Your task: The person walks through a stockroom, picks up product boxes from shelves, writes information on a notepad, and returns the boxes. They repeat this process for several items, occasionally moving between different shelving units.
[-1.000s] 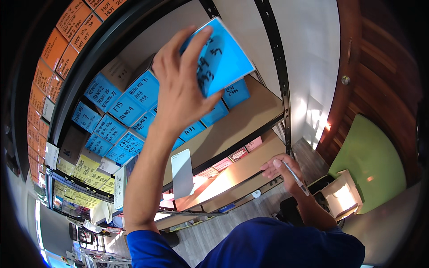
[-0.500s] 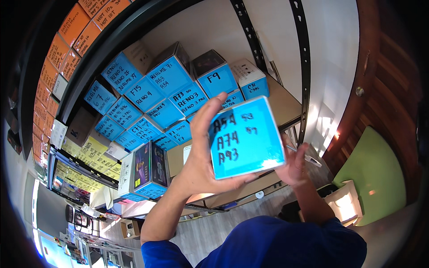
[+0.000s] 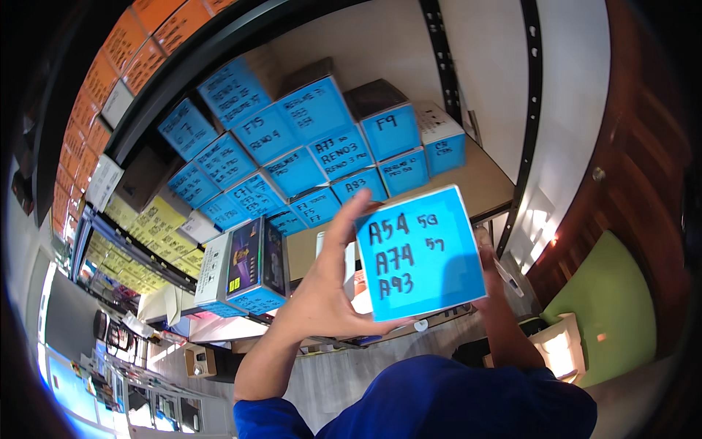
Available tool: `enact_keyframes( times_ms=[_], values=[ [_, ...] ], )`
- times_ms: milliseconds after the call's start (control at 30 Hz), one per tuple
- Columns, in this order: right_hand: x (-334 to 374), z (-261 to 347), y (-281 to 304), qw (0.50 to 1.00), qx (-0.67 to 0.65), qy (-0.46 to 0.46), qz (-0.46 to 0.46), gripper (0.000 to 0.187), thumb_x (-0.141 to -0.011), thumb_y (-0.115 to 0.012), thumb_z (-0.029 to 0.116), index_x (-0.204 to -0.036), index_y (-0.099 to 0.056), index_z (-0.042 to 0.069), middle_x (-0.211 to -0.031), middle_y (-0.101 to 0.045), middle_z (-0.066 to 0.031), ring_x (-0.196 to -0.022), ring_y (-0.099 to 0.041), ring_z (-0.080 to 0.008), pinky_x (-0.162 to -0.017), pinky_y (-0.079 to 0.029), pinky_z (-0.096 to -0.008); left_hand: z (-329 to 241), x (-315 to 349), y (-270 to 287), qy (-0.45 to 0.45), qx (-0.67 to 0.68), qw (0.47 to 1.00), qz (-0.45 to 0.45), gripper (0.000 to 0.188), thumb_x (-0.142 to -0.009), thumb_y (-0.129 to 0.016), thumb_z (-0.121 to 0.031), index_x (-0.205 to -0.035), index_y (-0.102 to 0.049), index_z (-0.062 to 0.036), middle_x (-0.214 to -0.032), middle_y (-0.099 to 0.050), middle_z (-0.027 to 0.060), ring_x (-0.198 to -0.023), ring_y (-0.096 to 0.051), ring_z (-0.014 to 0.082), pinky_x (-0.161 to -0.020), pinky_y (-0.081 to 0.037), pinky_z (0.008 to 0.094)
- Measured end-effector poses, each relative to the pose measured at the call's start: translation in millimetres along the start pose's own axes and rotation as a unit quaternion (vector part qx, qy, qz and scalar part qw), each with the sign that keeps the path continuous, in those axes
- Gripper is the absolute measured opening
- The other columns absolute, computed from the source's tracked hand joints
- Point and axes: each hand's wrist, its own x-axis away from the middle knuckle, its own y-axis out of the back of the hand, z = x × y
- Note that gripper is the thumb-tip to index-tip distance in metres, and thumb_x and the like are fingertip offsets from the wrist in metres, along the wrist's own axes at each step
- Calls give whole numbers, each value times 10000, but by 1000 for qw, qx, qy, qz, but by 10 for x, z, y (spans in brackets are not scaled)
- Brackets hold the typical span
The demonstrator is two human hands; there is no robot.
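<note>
A cardboard box (image 3: 428, 252) with a bright blue face and black handwriting is held up in front of the shelf, its written side turned toward me. My left hand (image 3: 325, 293) is wrapped round its left side, fingers at the upper corner and thumb along the lower edge. At the box's right edge is my right hand (image 3: 491, 274), pressed to that side, most of its fingers hidden behind the box. Just beyond that hand shows a slim pale object (image 3: 510, 279); whether the hand touches it I cannot tell.
Blue-faced boxes (image 3: 340, 152) stand stacked on the brown shelf (image 3: 479, 179). A dark-sided box (image 3: 256, 256) sits at the shelf's near left. Yellow boxes (image 3: 157, 227) and orange boxes (image 3: 121, 44) line the left. Black perforated posts (image 3: 532, 73) rise at right, near a green chair (image 3: 614, 307).
The held box has shifted slightly right and lower in view, its face now squarer to me. My right hand has come in against the box's right side. The whole view has turned a little.
</note>
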Motion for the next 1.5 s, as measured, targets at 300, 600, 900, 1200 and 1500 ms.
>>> enact_keyframes(
  times_ms=[300, 600, 900, 1200, 1500],
  values=[
    [296, 83, 323, 982, 169, 35, -77, 425, -1131, -462, 558, -1070, -452, 137, -1354, -708, -241, -1068, -774, -283, -818, -633, -359, -212, 1041, 1205, 34, -270, 882, -385, 1386, -673, -933, -381, -1740, -90, -108, -1739, -238, 137, -1577, -321, 324, -1291, -291, 485],
    [282, -49, 157, 971, 218, -18, -93, 443, -1125, -496, 536, -1075, -482, 97, -1298, -733, -252, -1053, -770, -288, -845, -609, -377, 150, 2008, 1413, 170, -438, 872, -139, 1169, -744, -907, -208, -1684, -216, -121, -1725, -278, 220, -1618, -243, 446, -1308, -256, 549],
    [192, -79, -25, 974, 220, -13, -59, 358, -1125, -544, 457, -1053, -475, 114, -1211, -767, -233, -1024, -779, -278, -863, -614, -386, -242, 1494, 899, 32, -492, 857, -147, 843, -857, -835, -373, -1576, -496, -91, -1668, -413, 202, -1593, -301, 439, -1284, -229, 602],
    [422, -102, 15, 975, 202, -35, -82, 325, -1125, -566, 412, -1030, -505, 108, -1160, -776, -233, -980, -784, -271, -851, -613, -375, 731, -430, -632, 4, -408, 910, 75, 674, -1014, -682, -347, -1581, -483, -42, -1661, -460, 161, -1607, -321, 353, -1304, -236, 570],
    [129, 344, 115, 961, 271, 56, -29, 393, -1105, -623, 390, -1210, -571, 15, -1289, -718, -248, -1163, -719, -243, -1034, -552, -379, 1422, -1194, -942, -99, -516, 847, 76, 609, -989, -635, -280, -1532, -534, -25, -1659, -453, 180, -1595, -337, 359, -1309, -249, 562]
  ],
)
